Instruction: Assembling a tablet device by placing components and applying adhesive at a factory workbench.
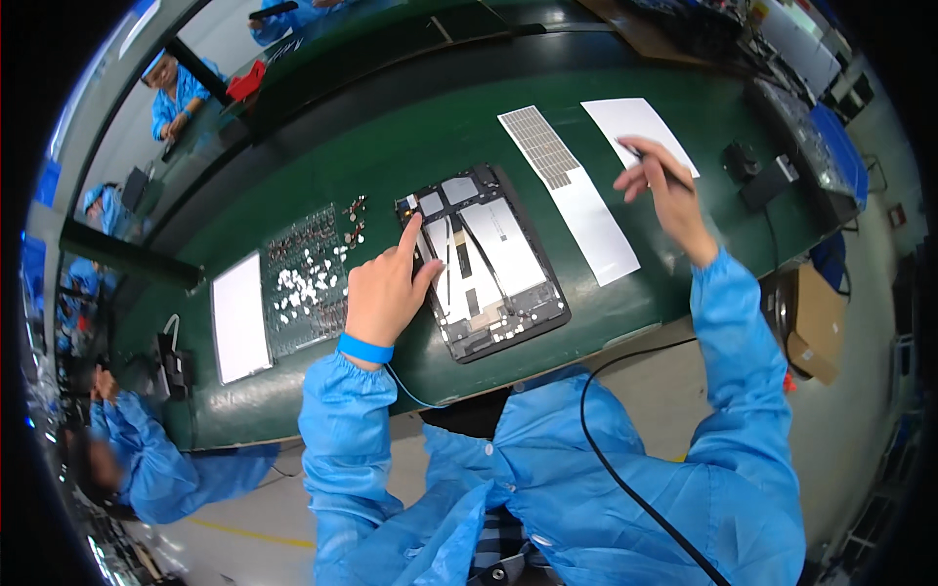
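An opened tablet (503, 244) lies on the green bench in front of me, its silvery inner plates, dark cables and small boards showing. My left hand (383, 298) rests at its left side, index finger stretched to the upper left corner and thumb apart over the edge; I see nothing held in it. A blue wrist strap (365, 349) circles that wrist. To the right, my right hand (666, 195) is raised above the bench, closed around a thin dark pen-like tool (674, 178). Between the tablet and that hand lies a white sheet with rows of small grey labels (543, 146).
Left of the tablet, a clear tray (283, 337) carries small parts and several white pieces, beside a white panel (239, 317). White paper (625, 122) and small black devices (767, 181) lie at right. A black cable (625, 459) hangs before me. Co-workers sit at left and beyond.
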Demonstrator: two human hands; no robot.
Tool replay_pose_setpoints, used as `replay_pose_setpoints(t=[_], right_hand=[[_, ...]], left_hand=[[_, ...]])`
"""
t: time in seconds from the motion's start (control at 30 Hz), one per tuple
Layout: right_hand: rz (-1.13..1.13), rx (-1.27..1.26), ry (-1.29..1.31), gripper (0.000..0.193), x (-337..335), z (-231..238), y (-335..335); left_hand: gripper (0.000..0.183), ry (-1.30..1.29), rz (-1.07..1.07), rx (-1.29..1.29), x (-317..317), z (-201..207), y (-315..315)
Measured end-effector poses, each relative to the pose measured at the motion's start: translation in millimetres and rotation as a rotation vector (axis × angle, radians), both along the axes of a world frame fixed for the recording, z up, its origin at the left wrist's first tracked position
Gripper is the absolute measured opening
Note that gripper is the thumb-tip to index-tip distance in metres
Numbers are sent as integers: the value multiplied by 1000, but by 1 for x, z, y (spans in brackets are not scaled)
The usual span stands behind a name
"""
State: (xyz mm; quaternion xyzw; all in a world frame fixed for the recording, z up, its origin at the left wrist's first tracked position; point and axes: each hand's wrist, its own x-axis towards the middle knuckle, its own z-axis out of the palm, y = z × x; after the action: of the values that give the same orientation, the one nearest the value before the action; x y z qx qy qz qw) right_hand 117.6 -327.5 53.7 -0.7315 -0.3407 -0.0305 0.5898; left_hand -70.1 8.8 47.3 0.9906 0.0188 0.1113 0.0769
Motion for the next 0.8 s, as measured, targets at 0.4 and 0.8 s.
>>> replay_pose_setpoints(t=[0.4,0.8], right_hand=[[72,195,481,24,85,-59,38],[75,-78,379,28,89,-58,36]], left_hand=[[32,-55,-615,-94,140,-37,-76],[30,-41,-635,-182,143,-33,-78]])
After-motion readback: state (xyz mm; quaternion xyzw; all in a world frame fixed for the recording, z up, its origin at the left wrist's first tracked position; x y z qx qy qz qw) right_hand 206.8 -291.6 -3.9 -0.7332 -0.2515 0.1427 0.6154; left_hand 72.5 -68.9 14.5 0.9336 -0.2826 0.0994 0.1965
